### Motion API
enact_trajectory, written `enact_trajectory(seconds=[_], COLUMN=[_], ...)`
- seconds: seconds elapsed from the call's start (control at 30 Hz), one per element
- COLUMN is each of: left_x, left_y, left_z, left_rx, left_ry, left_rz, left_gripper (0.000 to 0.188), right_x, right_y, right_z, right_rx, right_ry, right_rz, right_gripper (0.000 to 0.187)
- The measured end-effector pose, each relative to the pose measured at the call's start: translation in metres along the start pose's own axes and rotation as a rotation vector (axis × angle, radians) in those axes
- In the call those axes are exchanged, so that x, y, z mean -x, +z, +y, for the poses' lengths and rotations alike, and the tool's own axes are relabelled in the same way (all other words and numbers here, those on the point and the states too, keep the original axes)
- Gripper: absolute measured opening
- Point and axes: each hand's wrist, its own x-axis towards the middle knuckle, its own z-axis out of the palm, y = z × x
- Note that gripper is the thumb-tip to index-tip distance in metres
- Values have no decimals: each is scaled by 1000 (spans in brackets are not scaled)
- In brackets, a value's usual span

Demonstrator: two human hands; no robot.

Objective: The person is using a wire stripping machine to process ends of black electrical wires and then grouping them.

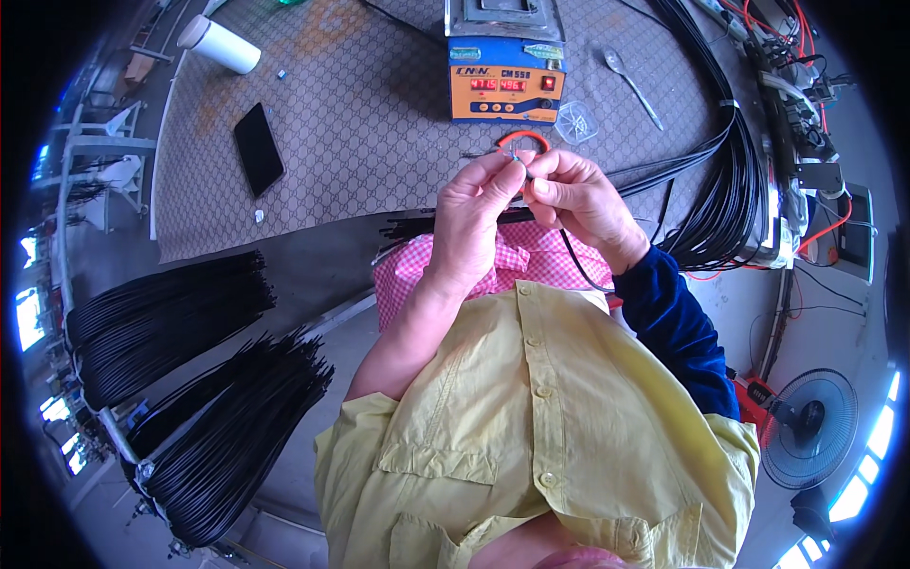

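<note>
Both hands meet at the near edge of the table, just in front of a blue and orange box with a red digital display (507, 95). My left hand (477, 209) pinches the end of a thin black cable (573, 256) between thumb and forefinger. Close against it, my right hand (580, 194) is closed on the same cable, which hangs down in a curve toward my lap. The small tip between the fingertips is too small to make out. Right behind the fingers lies an orange curved handle (524, 138), its other end hidden by my hands.
A clear dish of small pieces (575, 123) and a spoon (633, 87) lie right of the box. A thick black cable bundle (730, 190) bends along the table's right. Left are a phone (258, 149), a white cup (219, 45) and hanging cable bundles (237, 427). A fan (810, 422) stands lower right.
</note>
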Motion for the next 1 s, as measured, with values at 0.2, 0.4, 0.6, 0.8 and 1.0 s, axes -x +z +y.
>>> enact_trajectory(seconds=[0.2,0.4,0.6,0.8,1.0], left_x=[7,12,13,12,11], left_y=[-19,-38,-46,-52,-57], left_z=[2,2,3,7,3], left_rx=[75,168,170,179,103], left_ry=[-25,-85,-89,-135,-155], left_rz=[39,34,73,132,173], left_gripper=[17,19,21,22,23], right_x=[-11,-36,-48,-31,-14], right_y=[-10,-47,-52,-19,9], right_z=[12,34,41,8,-5], right_rx=[675,1864,1895,1082,609], right_ry=[-105,-507,-406,84,172], right_rz=[174,174,124,45,-104], right_gripper=[17,30,45,43,50])
